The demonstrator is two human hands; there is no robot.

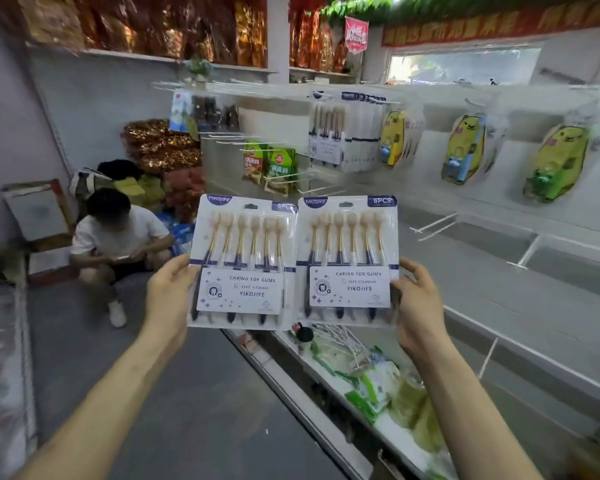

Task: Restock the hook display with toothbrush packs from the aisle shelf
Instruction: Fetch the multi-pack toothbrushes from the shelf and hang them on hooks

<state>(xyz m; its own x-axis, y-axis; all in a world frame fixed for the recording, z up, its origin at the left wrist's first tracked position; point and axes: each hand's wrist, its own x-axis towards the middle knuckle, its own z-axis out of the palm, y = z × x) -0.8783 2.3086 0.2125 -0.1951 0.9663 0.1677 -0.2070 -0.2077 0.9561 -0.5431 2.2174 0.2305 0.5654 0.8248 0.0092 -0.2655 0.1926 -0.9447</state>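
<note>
Toothbrush packs (296, 261), two alike, are held up side by side in front of the shelving, inner edges meeting. The left hand (168, 296) grips the left pack (243, 261) by its lower left edge, and the right hand (418, 306) grips the right pack (349, 258) by its lower right edge. Above and behind them, matching packs (328, 133) hang on the hook display (278, 119), and a person in a white shirt (118, 237) crouches on the floor at left.
</note>
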